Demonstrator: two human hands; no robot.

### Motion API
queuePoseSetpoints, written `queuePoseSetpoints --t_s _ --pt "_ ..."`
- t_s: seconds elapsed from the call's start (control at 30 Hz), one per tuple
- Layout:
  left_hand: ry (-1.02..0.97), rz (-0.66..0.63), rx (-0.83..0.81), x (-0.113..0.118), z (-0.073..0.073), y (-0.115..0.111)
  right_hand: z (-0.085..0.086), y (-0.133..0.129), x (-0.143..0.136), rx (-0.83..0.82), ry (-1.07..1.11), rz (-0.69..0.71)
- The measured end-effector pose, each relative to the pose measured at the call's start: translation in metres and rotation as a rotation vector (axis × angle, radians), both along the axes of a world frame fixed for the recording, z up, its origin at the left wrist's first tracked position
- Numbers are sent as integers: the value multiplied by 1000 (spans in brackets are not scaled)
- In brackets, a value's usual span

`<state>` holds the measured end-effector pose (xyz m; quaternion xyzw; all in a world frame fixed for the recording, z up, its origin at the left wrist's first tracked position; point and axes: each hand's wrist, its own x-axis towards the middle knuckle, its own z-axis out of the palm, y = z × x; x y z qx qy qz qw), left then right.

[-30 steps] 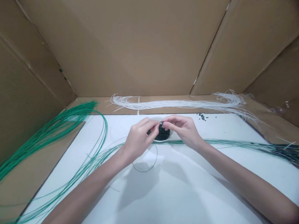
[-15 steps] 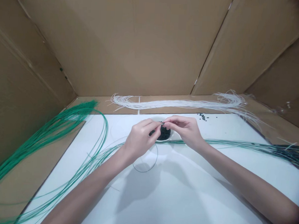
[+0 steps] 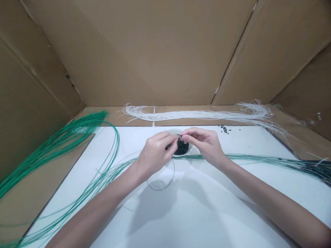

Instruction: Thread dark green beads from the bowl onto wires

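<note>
Cardboard walls [image 3: 169,46] enclosed the white board [image 3: 212,230]. Far middle, the left hand [image 3: 153,153] and right hand [image 3: 208,144] pinched a tiny dark piece [image 3: 180,136] over a bowl [image 3: 191,149] of beads [image 3: 182,149] — probably to catch drops.

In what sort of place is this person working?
Probably a small handwork station, walled with cardboard: bundled green strands and white strands lie around, and a bowl of small dark pieces sits on the white board.
</note>
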<state>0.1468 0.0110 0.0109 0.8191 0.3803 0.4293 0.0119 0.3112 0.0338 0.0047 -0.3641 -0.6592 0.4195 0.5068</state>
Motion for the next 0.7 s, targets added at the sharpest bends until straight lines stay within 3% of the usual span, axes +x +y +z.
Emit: queuePoseSetpoints --t_s 0.13,0.4,0.53,0.7 --pt "75 26 19 -1 0 1 -2 0 1 112 -76 -24" --pt "299 108 11 -3 -2 1 -2 5 7 523 -406 -41" --pt "229 81 -45 -3 -1 0 1 6 9 606 -452 -26" --pt "54 39 -61 -1 -3 1 4 4 8 597 -453 -30"
